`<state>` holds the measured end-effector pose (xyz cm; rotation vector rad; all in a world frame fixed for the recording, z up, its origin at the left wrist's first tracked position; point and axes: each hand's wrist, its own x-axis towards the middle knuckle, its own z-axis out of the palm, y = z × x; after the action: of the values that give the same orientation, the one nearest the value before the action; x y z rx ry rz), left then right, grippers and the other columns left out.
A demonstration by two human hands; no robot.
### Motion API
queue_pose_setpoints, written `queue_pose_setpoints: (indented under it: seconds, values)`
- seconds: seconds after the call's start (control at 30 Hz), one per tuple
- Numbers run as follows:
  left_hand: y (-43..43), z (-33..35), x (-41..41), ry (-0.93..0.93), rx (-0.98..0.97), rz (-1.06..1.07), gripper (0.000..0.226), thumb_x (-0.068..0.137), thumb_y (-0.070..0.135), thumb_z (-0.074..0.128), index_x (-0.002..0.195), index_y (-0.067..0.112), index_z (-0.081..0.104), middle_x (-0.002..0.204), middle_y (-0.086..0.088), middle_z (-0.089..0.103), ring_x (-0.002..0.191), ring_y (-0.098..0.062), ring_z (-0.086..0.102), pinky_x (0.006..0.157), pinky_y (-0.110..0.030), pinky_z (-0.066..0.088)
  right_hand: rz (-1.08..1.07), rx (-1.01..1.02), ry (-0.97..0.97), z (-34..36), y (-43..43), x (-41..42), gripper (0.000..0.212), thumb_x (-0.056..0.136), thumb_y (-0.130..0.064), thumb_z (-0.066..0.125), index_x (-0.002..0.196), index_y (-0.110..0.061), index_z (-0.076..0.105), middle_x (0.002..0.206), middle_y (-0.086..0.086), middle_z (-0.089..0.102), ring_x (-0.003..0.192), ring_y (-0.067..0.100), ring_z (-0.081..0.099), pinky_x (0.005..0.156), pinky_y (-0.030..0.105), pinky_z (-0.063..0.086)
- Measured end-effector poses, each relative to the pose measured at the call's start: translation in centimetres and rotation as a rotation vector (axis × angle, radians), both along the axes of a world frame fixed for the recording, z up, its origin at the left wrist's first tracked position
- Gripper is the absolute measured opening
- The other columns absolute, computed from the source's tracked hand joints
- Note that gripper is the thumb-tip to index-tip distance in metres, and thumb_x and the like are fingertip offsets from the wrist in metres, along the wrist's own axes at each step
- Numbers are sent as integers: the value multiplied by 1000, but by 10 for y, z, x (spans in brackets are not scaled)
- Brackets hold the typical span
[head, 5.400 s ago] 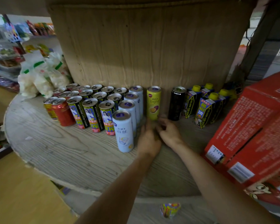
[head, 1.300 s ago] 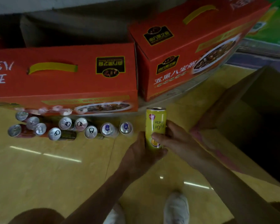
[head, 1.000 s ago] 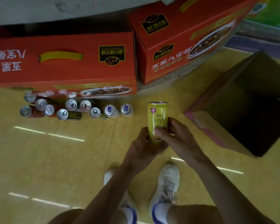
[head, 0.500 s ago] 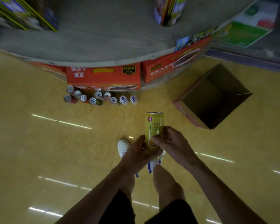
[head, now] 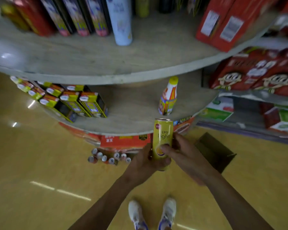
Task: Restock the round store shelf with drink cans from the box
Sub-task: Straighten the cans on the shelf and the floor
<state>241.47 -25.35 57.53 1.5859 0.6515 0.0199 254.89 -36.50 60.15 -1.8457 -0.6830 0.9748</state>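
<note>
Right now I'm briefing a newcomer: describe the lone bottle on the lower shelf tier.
On the round grey wooden shelf, lower tier, right of the yellow-and-black drink cartons, stands the yellow-capped, orange-labelled bottle. It alone tapers; its neighbours are boxy.

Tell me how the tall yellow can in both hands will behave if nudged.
The yellow can is tall and slim, so once stood up a nudge would probably tip it, and on its side it would likely roll. Its glossy wall looks slippery, which may be why the left hand and right hand both grip it.
</note>
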Motion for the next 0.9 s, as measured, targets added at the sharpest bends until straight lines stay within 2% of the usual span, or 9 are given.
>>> queue_pose_setpoints:
  seconds: [0.1, 0.2, 0.3, 0.4, 0.5, 0.57, 0.67, 0.73, 0.9]
  values:
    - [11, 29, -1, -51, 48, -16, 30, 90, 10, 74, 116, 16, 60, 86, 9, 68, 68, 10, 64, 56, -10, 48, 21, 35, -88, 33, 10, -3, 45, 80, -56, 69, 117, -31, 61, 109, -12, 73, 103, 4, 68, 94, 41, 54]
    - [26, 54, -2, -98, 54, 6, 39, 87, 24, 79, 121, 15, 61, 101, -2, 73, 87, -5, 72, 66, -20, 56, 35, 65, -156, 60, 22, -3, 24, 90, -42, 70, 111, -33, 61, 98, -7, 75, 91, 6, 71, 85, 38, 57]
    - [39, 79, -3, -125, 102, 16, 52, 77, 47, 82, 121, 26, 62, 105, 2, 75, 95, -17, 74, 82, -43, 61, 40, 98, -231, 86, 33, -7, 34, 86, -53, 69, 112, -34, 60, 98, -7, 74, 87, 12, 72, 83, 42, 57]
    - [52, 97, -4, -191, 141, 11, 49, 79, 43, 83, 121, 28, 63, 107, 4, 75, 98, -15, 73, 85, -45, 61, 48, 147, -265, 106, 42, -9, 30, 90, -44, 70, 113, -27, 60, 96, -3, 75, 81, 14, 73, 80, 40, 56]
    - [62, 114, -3, -244, 160, -1, 46, 84, 37, 81, 125, 26, 62, 111, 4, 74, 101, -15, 72, 86, -45, 61, 62, 168, -298, 122, 52, -8, 31, 90, -44, 69, 114, -27, 60, 94, -3, 76, 81, 12, 73, 84, 40, 56]
    - [68, 125, -1, -276, 164, -6, 47, 86, 34, 80, 128, 24, 61, 114, 3, 74, 104, -16, 72, 88, -47, 60, 51, 189, -322, 133, 59, -5, 32, 91, -41, 70, 119, -27, 60, 101, -9, 74, 90, 2, 71, 86, 29, 54]
    - [78, 141, 8, -300, 190, -10, 45, 86, 33, 80, 126, 24, 63, 113, 4, 74, 105, -15, 71, 90, -48, 59, 42, 210, -347, 150, 68, 0, 29, 93, -33, 69, 119, -28, 57, 106, -6, 73, 90, -4, 68, 72, 11, 51]
    - [85, 149, 17, -314, 213, -3, 43, 87, 31, 80, 125, 23, 63, 112, 3, 74, 104, -13, 71, 92, -47, 58, 41, 233, -331, 159, 75, 8, 28, 93, -32, 70, 116, -31, 54, 105, -4, 74, 91, 3, 70, 73, 15, 54]
    - [104, 163, 47, -314, 259, 72, 46, 82, 34, 83, 123, 29, 63, 108, 7, 74, 99, -9, 70, 90, -40, 59, 58, 221, -395, 173, 99, 38, 51, 84, -43, 77, 126, -29, 54, 113, -12, 71, 100, 2, 68, 85, 30, 55]
